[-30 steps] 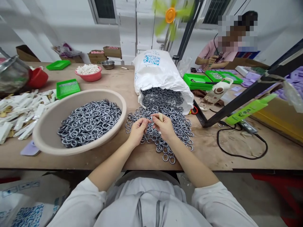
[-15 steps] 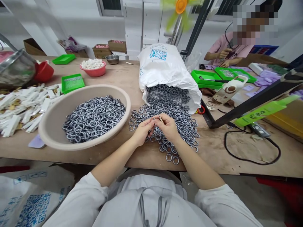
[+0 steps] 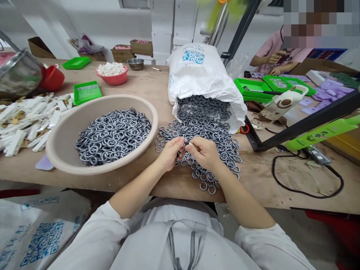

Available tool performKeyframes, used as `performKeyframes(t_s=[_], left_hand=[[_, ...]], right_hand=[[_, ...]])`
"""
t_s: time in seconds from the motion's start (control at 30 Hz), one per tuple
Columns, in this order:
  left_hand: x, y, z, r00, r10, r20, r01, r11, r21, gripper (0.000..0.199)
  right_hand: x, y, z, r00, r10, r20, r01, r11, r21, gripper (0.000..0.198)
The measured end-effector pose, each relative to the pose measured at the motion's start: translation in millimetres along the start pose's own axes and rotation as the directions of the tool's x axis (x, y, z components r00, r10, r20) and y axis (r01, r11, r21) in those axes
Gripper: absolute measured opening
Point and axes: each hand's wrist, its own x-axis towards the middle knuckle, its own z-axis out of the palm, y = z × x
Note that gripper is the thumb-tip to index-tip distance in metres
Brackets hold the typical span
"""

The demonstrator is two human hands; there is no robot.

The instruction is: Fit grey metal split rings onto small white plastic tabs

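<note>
My left hand (image 3: 172, 153) is closed, thumb and fingers pinching a grey ring, with more dark rings partly hidden beneath its fingers. Close beside it, my right hand (image 3: 205, 152) pinches something small and mostly hidden; a pale tip shows at its fingers, right against the ring. Both hands are above a spread pile of grey rings (image 3: 225, 150) on the table. The pile spills from the mouth of a white sack (image 3: 194, 75) lying behind it. To the left, a wide beige basin (image 3: 60, 159) holds a heap of similar rings.
White strips (image 3: 17, 142) lie heaped at the far left, near a green tray (image 3: 87, 98) and a red bowl (image 3: 114, 78). On the right are a black metal frame (image 3: 281, 135), a bottle (image 3: 284, 107) and a looped cable (image 3: 274, 180). A co-worker (image 3: 281, 56) sits across.
My right hand has turned, its fingers curling more, and the thin pale stick seen at its fingertips is now mostly hidden. The left hand keeps its pinch. The view has shifted slightly.
</note>
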Motion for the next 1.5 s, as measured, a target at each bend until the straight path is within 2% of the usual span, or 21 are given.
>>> performKeyframes(t_s=[0.2, 0.27, 0.37, 0.43, 0.57, 0.63, 0.7, 0.73, 0.8, 0.87, 0.9, 1.0, 1.07, 1.13, 1.17, 1.23, 1.3, 1.4, 1.5], left_hand=[[-2, 1, 1, 1.000, -0.030, -0.003, 0.031, 1.000, 0.001, 0.046], [-5, 0, 1, 0.998, -0.038, 0.053, 0.037, 0.999, 0.019, 0.046], [-7, -2, 4, 0.980, -0.058, 0.190, 0.050, 0.998, 0.046, 0.046], [-7, -3, 5, 0.978, -0.067, 0.198, 0.061, 0.997, 0.038, 0.044], [-3, -6, 3, 0.995, -0.035, 0.095, 0.031, 0.999, 0.044, 0.043], [-3, -6, 3, 0.993, -0.035, 0.110, 0.028, 0.997, 0.069, 0.044], [-4, -5, 4, 0.989, -0.069, 0.133, 0.058, 0.994, 0.089, 0.044], [-4, -5, 5, 0.987, -0.092, 0.135, 0.080, 0.992, 0.094, 0.043], [-4, -5, 4, 0.986, -0.121, 0.116, 0.111, 0.990, 0.090, 0.041], [0, -5, 1, 0.989, -0.123, 0.086, 0.117, 0.991, 0.071, 0.039], [2, -4, -2, 0.992, -0.113, 0.064, 0.110, 0.992, 0.055, 0.038], [10, -3, -11, 0.994, -0.097, -0.044, 0.097, 0.995, 0.006, 0.033], [15, -2, -16, 0.985, -0.118, -0.129, 0.113, 0.993, -0.042, 0.023], [17, -2, -17, 0.967, -0.166, -0.191, 0.149, 0.984, -0.100, 0.019], [18, -2, -17, 0.960, -0.188, -0.209, 0.165, 0.979, -0.121, 0.020], [17, -4, -14, 0.957, -0.191, -0.219, 0.166, 0.978, -0.129, 0.027], [15, -6, -10, 0.968, -0.158, -0.195, 0.141, 0.985, -0.096, 0.037], [12, -9, -6, 0.984, -0.103, -0.145, 0.097, 0.994, -0.046, 0.050], [11, -10, -5, 0.991, -0.057, -0.124, 0.057, 0.998, -0.007, 0.049]], right_hand=[[0, 1, 4, 1.000, -0.020, 0.003, 0.020, 0.999, -0.031, 0.043], [4, 12, 3, 0.999, 0.054, -0.007, -0.054, 0.999, 0.000, 0.043], [11, 29, -1, 0.967, 0.232, -0.107, -0.225, 0.972, 0.073, 0.047], [12, 32, -1, 0.952, 0.271, -0.144, -0.240, 0.950, 0.198, 0.048], [11, 21, 7, 0.980, 0.195, 0.049, -0.193, 0.842, 0.504, 0.045], [18, 23, 11, 0.973, 0.222, 0.059, -0.219, 0.818, 0.532, 0.043], [32, 33, 12, 0.954, 0.295, -0.054, -0.245, 0.870, 0.429, 0.046], [42, 41, 12, 0.945, 0.314, -0.090, -0.274, 0.912, 0.304, 0.044], [62, 55, 12, 0.959, 0.282, -0.021, -0.282, 0.957, -0.066, 0.030], [78, 64, 14, 0.956, 0.284, 0.069, -0.242, 0.902, -0.358, 0.018], [84, 67, 16, 0.950, 0.295, 0.103, -0.220, 0.867, -0.448, 0.018], [89, 67, 17, 0.947, 0.302, 0.112, -0.204, 0.831, -0.517, 0.019], [83, 63, 13, 0.956, 0.289, 0.059, -0.241, 0.881, -0.407, 0.018], [70, 55, 7, 0.946, 0.321, 0.044, -0.313, 0.941, -0.130, 0.023], [61, 50, 5, 0.934, 0.349, 0.073, -0.353, 0.934, 0.054, 0.027], [44, 37, 3, 0.902, 0.392, 0.183, -0.432, 0.815, 0.386, 0.034], [29, 25, 5, 0.874, 0.419, 0.246, -0.481, 0.670, 0.565, 0.037], [17, 14, 14, 0.855, 0.473, 0.212, -0.478, 0.562, 0.675, 0.040], [13, 12, 22, 0.847, 0.511, 0.149, -0.452, 0.542, 0.709, 0.042]])
